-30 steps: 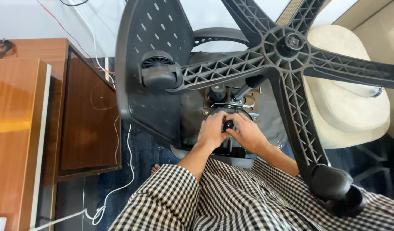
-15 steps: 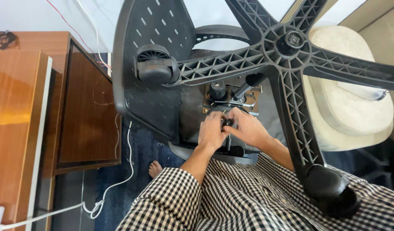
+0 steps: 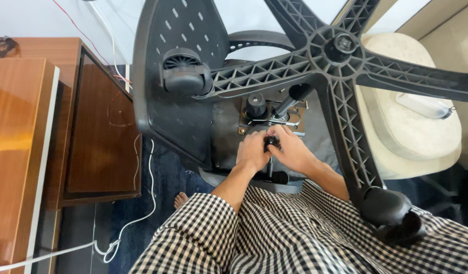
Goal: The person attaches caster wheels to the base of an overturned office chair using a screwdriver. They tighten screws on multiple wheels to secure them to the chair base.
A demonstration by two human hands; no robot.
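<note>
Head view showed the overturned office chair (image 3: 183,101) lower in frame than half a second before. Left hand (image 3: 252,151) and right hand (image 3: 294,152) stayed pressed together, fingers curled around a black knob (image 3: 271,142) under the seat, between the base's spokes (image 3: 345,137), wooden cabinet (image 3: 99,132) near.

The chair base (image 3: 340,76) is matt black ribbed plastic, its seat plate (image 3: 269,119) bare metal. Left, the cabinet (image 3: 25,132) is glossy wood; the near shirt (image 3: 274,238) is checked cloth
</note>
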